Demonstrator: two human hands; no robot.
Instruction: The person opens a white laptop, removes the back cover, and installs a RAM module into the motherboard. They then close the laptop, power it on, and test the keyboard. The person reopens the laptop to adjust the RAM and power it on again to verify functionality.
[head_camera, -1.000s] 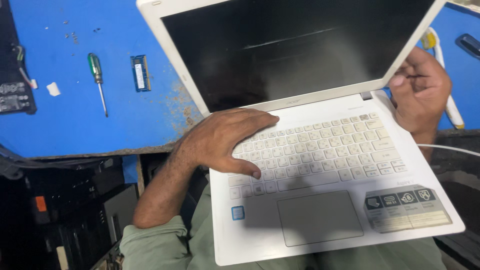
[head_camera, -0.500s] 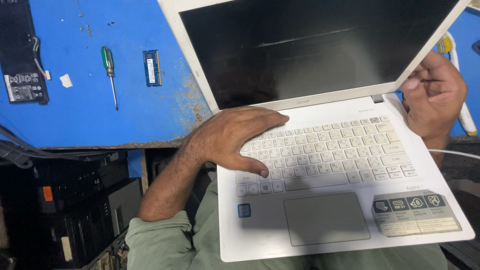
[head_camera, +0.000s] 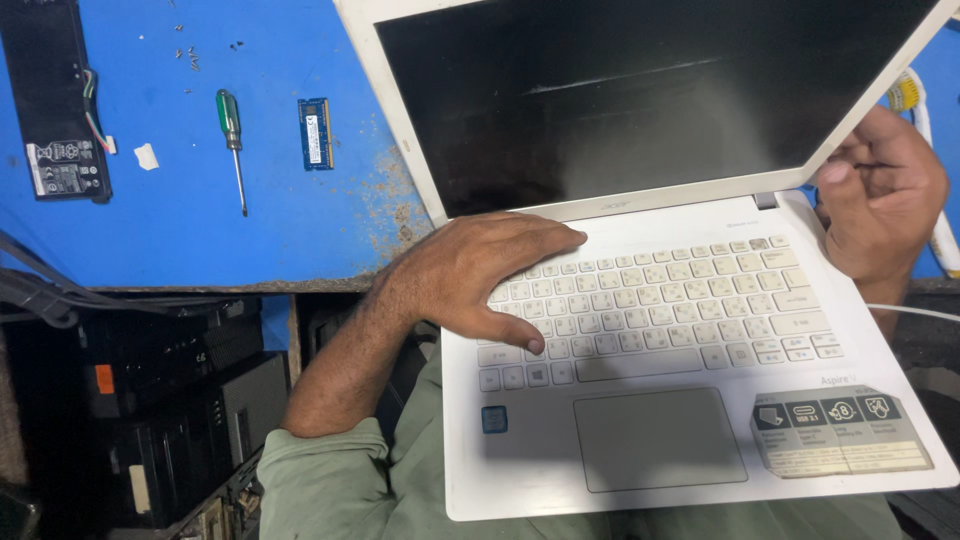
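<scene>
- While resting on the lap at 6 o'clock, white laptop (head_camera: 690, 400) open, base tilted slightly, screen (head_camera: 640, 95) dark and leaning back toward 12.
- Grey touchpad (head_camera: 658, 438) low centre on the palm rest; sticker block (head_camera: 838, 430) at 4 o'clock of it, small blue sticker (head_camera: 494, 419) at 9.
- Green sleeve (head_camera: 330, 490) at 7 o'clock, forearm running up toward 1.
- Left hand (head_camera: 480, 275) flat on the keyboard (head_camera: 670, 305), left end; fingers (head_camera: 545, 240) released, spread loosely, tips near the hinge edge; thumb pressed on a key in the lower rows. Grasping nothing.
- Right hand (head_camera: 880, 200) at 3 o'clock, fingers curled in, clenched around the screen's right edge by the hinge corner.
- White cable (head_camera: 915, 311) trailing off at 3 o'clock under that hand.
- Blue table (head_camera: 200, 230) at 10–11 o'clock, paint chipped near its front edge.
- On it, well apart: green-handled screwdriver (head_camera: 232, 140), memory module (head_camera: 316, 133) just beside at its 3, black battery pack (head_camera: 55, 100) at far 9, loose screws (head_camera: 190, 52) toward 12.
- Dark computer cases (head_camera: 170, 400) under the table at 8 o'clock.
</scene>
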